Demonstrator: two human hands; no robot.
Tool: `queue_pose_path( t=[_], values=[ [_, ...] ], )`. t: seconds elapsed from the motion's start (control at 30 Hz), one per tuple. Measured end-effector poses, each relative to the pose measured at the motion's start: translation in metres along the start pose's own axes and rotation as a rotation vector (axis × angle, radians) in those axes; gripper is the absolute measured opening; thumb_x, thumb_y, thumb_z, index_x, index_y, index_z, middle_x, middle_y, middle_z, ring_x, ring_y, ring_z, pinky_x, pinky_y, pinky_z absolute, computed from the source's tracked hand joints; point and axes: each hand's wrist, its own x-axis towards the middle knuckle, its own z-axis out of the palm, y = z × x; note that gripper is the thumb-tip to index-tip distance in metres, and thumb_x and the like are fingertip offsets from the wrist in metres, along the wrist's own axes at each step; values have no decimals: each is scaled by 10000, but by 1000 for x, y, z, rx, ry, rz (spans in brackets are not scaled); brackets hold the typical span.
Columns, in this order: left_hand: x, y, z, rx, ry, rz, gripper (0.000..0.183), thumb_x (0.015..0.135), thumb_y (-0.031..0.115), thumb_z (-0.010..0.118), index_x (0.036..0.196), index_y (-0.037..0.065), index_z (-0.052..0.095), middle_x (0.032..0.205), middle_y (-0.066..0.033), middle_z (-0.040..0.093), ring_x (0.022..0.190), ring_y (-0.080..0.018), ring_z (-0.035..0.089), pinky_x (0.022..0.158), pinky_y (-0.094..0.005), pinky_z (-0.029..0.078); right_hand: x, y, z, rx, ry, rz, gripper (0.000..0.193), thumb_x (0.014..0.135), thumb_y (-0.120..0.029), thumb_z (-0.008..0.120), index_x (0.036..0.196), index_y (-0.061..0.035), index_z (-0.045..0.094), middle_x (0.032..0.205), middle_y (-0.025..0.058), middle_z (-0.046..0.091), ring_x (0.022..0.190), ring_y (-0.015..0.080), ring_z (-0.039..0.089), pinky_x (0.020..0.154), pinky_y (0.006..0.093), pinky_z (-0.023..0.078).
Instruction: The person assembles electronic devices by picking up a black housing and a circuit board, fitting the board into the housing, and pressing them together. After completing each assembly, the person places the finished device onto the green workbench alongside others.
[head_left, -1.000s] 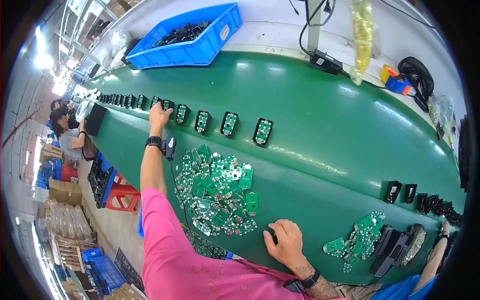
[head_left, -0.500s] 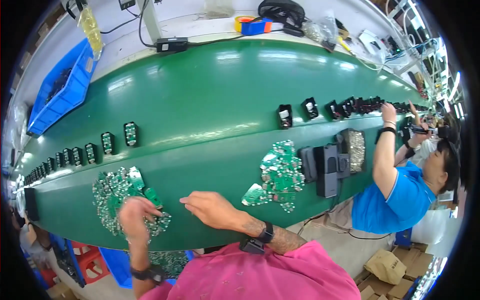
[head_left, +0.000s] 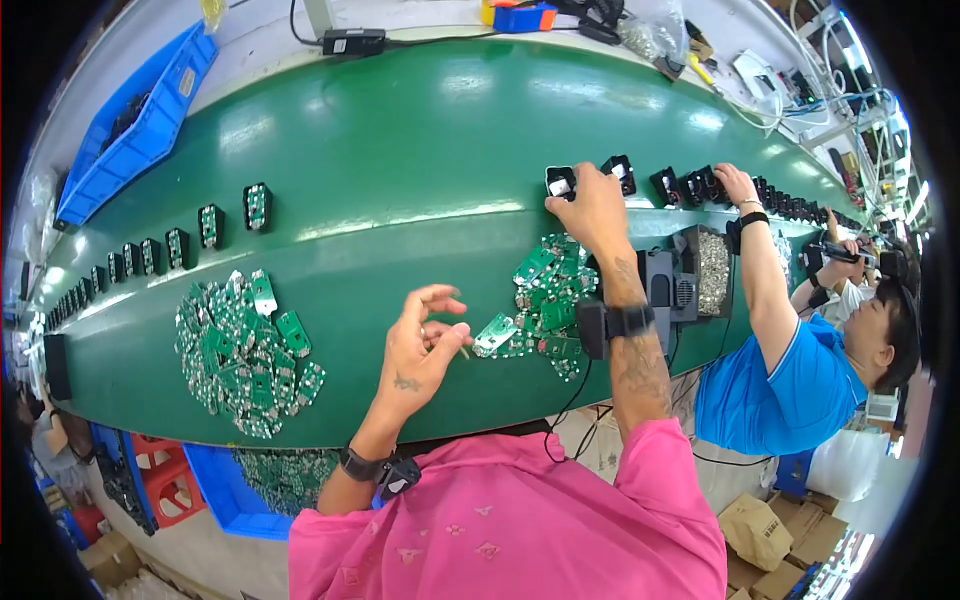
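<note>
My right hand [head_left: 598, 208] reaches across the bench and closes on a small open black case [head_left: 559, 180], thumb on its near side. Part of that case is hidden by my fingers. My left hand [head_left: 420, 345] hovers above the green bench with fingers curled toward the thumb; a thin sliver shows at the fingertips, too small to name. Below my right hand lies a pile of green circuit boards [head_left: 553, 290]. Another pile of circuit boards [head_left: 245, 355] lies left of my left hand. A second black case [head_left: 619, 175] stands just right of the gripped one.
Black cases with boards in them [head_left: 257, 207] form a row along the left. Near the right pile stand a dark grey device [head_left: 655, 285] and a box of small metal parts [head_left: 712, 275]. A co-worker in blue [head_left: 785, 380] reaches to the cases. A blue bin [head_left: 130, 150] sits far left.
My right hand has moved forward and right to the black case. The left hand has left the left pile and moved right, toward the bench's middle. The view has shifted slightly.
</note>
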Motion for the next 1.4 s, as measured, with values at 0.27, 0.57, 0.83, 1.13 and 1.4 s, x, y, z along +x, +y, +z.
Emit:
queue_pose_path(
  t=[0.27,0.57,0.83,1.13,1.4],
  values=[
    [-8,-20,3,212,130,139,829,738,129,854,1431,49,406,1449,-149,411,1108,-240,616,848,-331,576,-144,-80,-14,727,-394,-290,581,745,-250,810,1222,1,593,1085,162,642,950,282,636,854,377,513],
    [-2,-35,-23,111,36,239,372,759,-22,716,1113,29,614,1378,-147,344,1059,-187,571,841,-295,557,-158,-39,-7,101,-221,-544,409,757,-6,685,1164,-50,666,1187,147,533,1088,337,504,920,420,469],
    [-7,-34,-31,-34,-57,58,88,863,30,680,948,20,701,1399,-129,402,1040,-171,550,872,-315,493,-163,-45,-5,358,-76,-568,197,847,31,649,1038,-2,680,1036,116,644,949,272,613,810,373,516],
    [-20,-32,-11,286,73,168,136,788,10,739,921,36,724,1267,-118,535,1045,-214,596,863,-318,493,-186,-75,-13,1257,-378,52,228,995,-29,544,1182,38,656,947,58,660,719,87,609,636,226,513],
    [-46,-25,0,321,38,258,189,750,-26,710,926,36,733,1220,-115,584,1050,-251,604,887,-349,485,-199,-62,-6,1146,-350,-100,183,967,8,566,1080,1,710,771,-48,564,620,11,444,519,199,337]
  ],
)
